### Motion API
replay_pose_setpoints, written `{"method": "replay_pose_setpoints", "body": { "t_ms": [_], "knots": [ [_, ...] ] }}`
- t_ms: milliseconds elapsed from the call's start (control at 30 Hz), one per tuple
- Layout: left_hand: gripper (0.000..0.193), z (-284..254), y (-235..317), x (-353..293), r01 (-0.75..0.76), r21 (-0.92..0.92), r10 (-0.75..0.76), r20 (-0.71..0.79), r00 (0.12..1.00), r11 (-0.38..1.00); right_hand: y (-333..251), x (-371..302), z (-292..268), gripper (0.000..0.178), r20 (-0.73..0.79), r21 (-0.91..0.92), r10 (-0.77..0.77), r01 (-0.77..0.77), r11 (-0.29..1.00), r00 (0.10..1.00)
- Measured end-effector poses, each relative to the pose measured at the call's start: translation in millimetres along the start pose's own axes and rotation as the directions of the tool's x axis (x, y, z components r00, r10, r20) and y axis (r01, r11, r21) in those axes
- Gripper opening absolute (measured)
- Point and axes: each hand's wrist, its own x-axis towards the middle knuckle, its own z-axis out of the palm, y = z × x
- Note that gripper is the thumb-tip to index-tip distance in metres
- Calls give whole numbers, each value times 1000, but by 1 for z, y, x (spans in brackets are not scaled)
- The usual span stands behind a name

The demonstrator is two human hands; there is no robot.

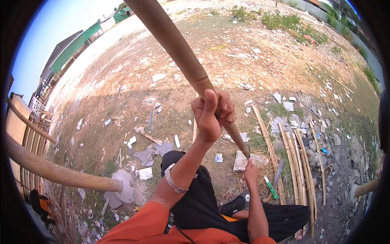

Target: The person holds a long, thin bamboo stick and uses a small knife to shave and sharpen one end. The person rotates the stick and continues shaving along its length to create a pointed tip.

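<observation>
A long bamboo pole slants from the top of the view down to a pale, worn wooden block on the ground. My left hand is closed around the pole about midway, thumb pointing up. Close to the pole's lower end, my right hand is closed on a small object with a dark end that touches or nearly touches the bamboo; its kind cannot be made out. Beside my right forearm lie a green-handled tool and a long grey blade with a brown handle.
Several split bamboo strips lie on the right. A thick bamboo post ends in a concrete footing at left; another bamboo post stands at far right. Broken tile pieces and litter cover the ground. My sandalled foot is near the block.
</observation>
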Motion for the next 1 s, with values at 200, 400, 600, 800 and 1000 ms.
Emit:
{"method": "replay_pose_setpoints", "body": {
  "t_ms": [200, 400, 600, 800, 1000],
  "knots": [
    [49, -2, 13, -14, 8, -18, -8, 46, 999, 1000, 3, -23, 5, 70, -74, -87, -54, 47, 995, 996],
    [51, 7, 10, -14, 3, 3, -4, 109, 994, 1000, 2, -20, -2, 70, -75, -57, -56, 51, 997, 996],
    [51, 0, 11, -30, 43, -36, -38, 120, 992, 998, 9, -23, -1, 64, -39, -16, -57, 56, 998, 998],
    [49, -5, 11, -30, 38, -106, -17, 195, 981, 994, 8, -21, -7, 58, -52, 16, -63, 64, 998, 997],
    [50, 3, 11, -34, 46, -143, -7, 260, 966, 989, 21, -24, -6, 56, -53, 9, -54, 54, 998, 997]
  ]
}}
